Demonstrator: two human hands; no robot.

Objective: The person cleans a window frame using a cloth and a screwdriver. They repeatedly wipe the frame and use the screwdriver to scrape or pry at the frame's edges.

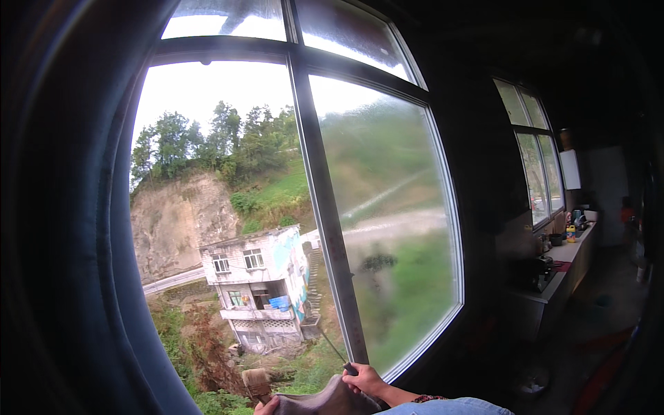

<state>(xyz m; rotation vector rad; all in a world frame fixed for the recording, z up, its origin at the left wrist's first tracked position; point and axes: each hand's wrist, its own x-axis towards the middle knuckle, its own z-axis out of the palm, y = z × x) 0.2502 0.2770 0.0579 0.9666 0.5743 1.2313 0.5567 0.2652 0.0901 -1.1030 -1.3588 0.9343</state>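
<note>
At the bottom edge, my left hand (266, 406) is partly cut off by the frame. It grips a flat bristle paintbrush (256, 383), its pale bristles pointing up. My right hand (366, 382) is closed around the dark handle of a thin-shafted tool (333, 347), possibly a screwdriver, whose shaft slants up and left. A grey-brown cloth (324, 398) spans the space between both hands; whether either hand pinches it cannot be told. Just beyond my right hand rises the dark upright of the window frame (332, 249).
Left of the upright the window shows a sharp view of a white building (249, 285); right of it is a hazy glass pane (394, 218). A blue curtain (116, 270) borders the left side. Along the right wall runs a kitchen counter (568, 254) bearing a yellow bottle (570, 234).
</note>
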